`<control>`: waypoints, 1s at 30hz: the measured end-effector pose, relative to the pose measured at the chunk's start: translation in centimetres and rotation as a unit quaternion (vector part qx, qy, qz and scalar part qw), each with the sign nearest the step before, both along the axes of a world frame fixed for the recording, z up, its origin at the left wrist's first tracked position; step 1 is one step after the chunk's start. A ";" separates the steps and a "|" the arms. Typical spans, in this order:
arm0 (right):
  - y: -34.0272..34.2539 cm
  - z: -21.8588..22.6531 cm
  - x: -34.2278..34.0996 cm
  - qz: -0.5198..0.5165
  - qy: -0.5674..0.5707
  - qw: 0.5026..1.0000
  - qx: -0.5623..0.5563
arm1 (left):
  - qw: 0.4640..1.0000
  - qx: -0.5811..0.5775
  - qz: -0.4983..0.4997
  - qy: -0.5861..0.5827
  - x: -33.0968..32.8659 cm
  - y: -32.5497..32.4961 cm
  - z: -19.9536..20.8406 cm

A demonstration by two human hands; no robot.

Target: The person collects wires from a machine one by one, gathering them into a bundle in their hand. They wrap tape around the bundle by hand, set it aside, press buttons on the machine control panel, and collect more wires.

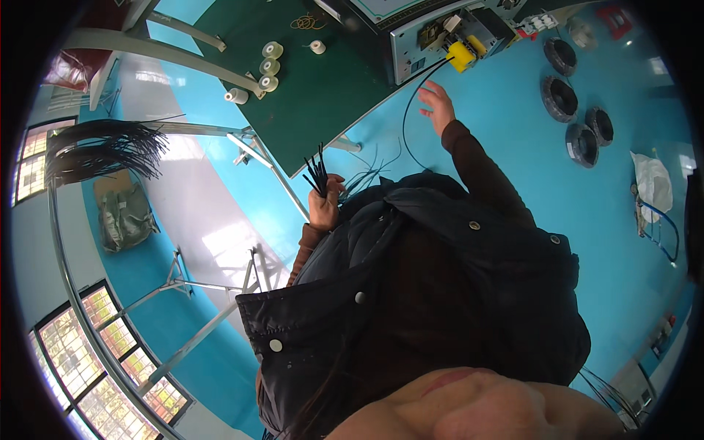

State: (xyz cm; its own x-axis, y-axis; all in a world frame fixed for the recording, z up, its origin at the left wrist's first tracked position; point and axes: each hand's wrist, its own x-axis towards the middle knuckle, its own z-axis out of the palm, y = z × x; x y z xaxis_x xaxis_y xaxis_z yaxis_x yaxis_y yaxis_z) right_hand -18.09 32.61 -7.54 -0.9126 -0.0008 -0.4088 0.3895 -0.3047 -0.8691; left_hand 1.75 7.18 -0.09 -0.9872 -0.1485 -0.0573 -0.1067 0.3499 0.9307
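Dark vest; black strands (left hand); spools beyond.

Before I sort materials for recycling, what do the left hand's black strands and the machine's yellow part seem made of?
The black strands in the left hand look plastic or rubber, low-sheen: evenly dark outside; any core is hidden. The yellow part looks smooth, perhaps plastic or painted metal: its solid colour suits both.
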 end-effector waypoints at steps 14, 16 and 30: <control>-2.4 2.0 -1.0 0.030 0.020 0.999 -0.026 | 0.985 0.029 0.068 -0.155 -0.4 0.9 -0.9; -2.5 1.6 -0.8 0.050 0.016 0.999 -0.012 | 0.984 0.007 0.065 -0.163 -0.4 1.0 -0.9; -1.7 0.9 0.4 0.082 0.028 0.995 0.057 | 0.991 0.022 0.035 -0.129 -1.8 1.4 -0.8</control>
